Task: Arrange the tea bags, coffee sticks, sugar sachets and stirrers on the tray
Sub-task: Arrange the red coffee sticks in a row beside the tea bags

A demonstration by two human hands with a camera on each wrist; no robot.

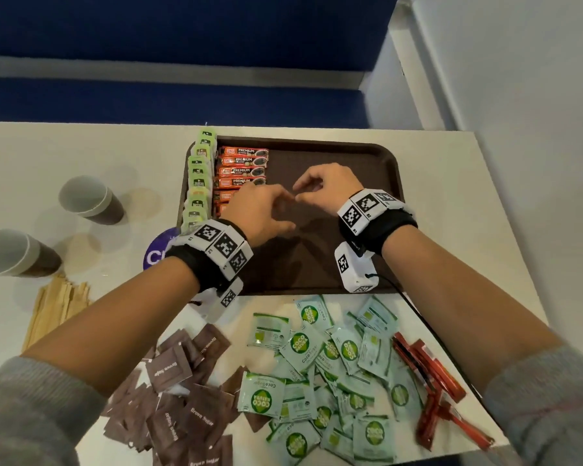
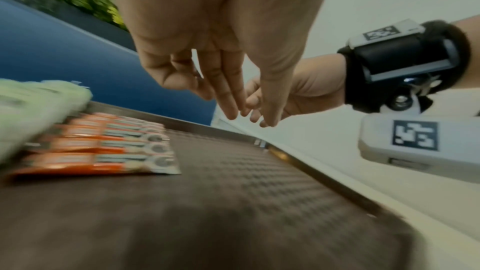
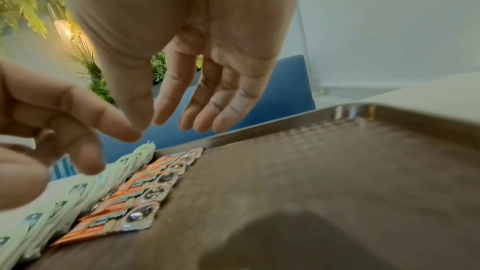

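A brown tray (image 1: 367, 156) lies on the white table. Along its left edge stands a row of green tea bags (image 1: 199, 176), and beside them a column of orange coffee sticks (image 1: 243, 166). Both hands hover over the tray's middle, fingertips close together. My left hand (image 1: 270, 210) is empty with loosely bent fingers (image 2: 231, 98). My right hand (image 1: 313, 190) is also empty, its fingers (image 3: 207, 100) relaxed and hanging down. In the wrist views the coffee sticks (image 2: 103, 147) (image 3: 135, 202) lie flat on the tray floor (image 2: 259, 192) (image 3: 311, 192).
Near the table's front edge lie loose brown sugar sachets (image 1: 175, 398), green coco sugar sachets (image 1: 334, 375) and red sticks (image 1: 431, 381). Wooden stirrers (image 1: 54, 307) and two paper cups (image 1: 91, 200) (image 1: 17, 253) are at the left. A purple round sticker (image 1: 159, 250) sits by the tray.
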